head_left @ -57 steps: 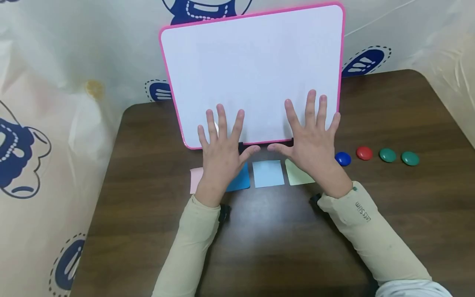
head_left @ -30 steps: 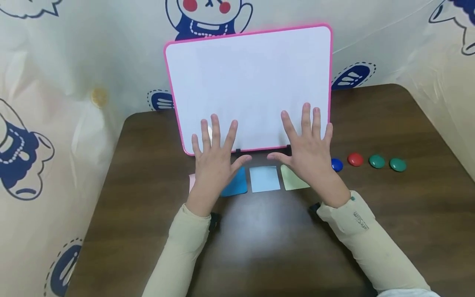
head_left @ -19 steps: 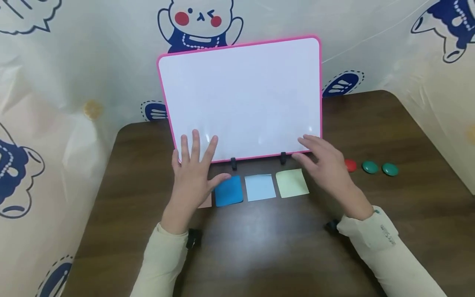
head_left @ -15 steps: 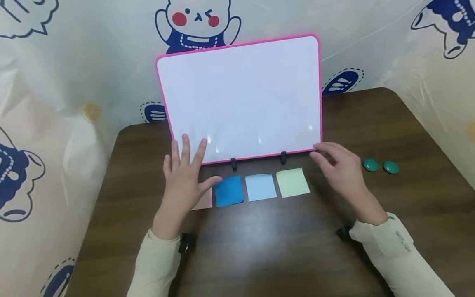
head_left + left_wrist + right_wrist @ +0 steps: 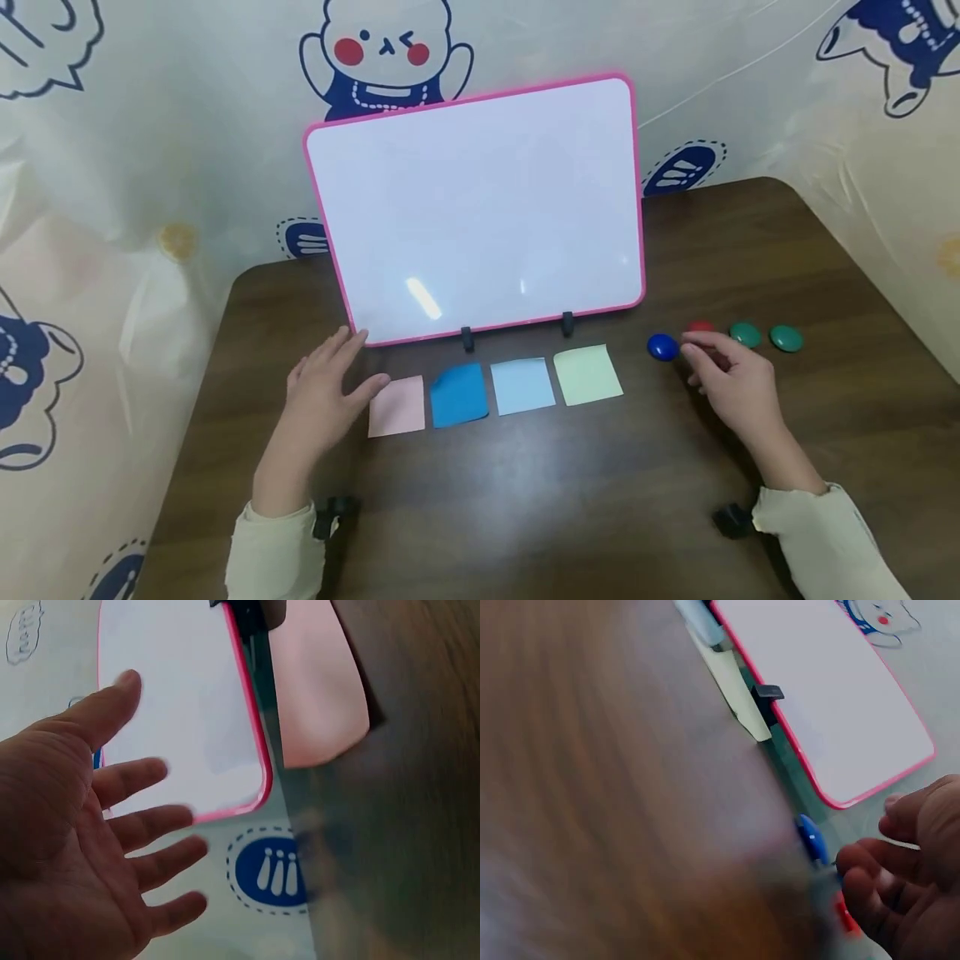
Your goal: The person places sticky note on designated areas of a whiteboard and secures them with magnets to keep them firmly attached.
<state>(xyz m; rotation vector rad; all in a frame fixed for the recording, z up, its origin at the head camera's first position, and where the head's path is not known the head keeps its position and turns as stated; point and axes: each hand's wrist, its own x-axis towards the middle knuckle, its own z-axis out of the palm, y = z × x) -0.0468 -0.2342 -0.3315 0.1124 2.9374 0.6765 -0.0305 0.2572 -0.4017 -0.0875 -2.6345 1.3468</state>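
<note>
My left hand (image 5: 318,408), holding nothing, has its fingers spread beside the pink sticky note (image 5: 397,407) and the lower left corner of the pink-framed whiteboard (image 5: 480,208). Its palm and all its digits show in the left wrist view. To the right, my right hand (image 5: 738,392) hovers with loosely bent fingers and nothing visible between them. Its thumb and index fingertips are right by a round blue magnet (image 5: 663,347). Behind those fingers a red magnet (image 5: 701,327) is partly hidden. Two green magnets (image 5: 745,335) lie just beyond the hand.
Along the front of the whiteboard lie a dark blue note (image 5: 459,396), a light blue note (image 5: 522,386) and a pale green note (image 5: 588,375). Black stand clips (image 5: 567,324) hold the board's lower edge. Patterned sheeting (image 5: 187,125) surrounds the back and left of the brown table (image 5: 510,517).
Both hands have come down from in front of the whiteboard and moved apart, left hand leftward, right hand rightward to the magnets. The pink note and blue magnet are uncovered. The head view has shifted.
</note>
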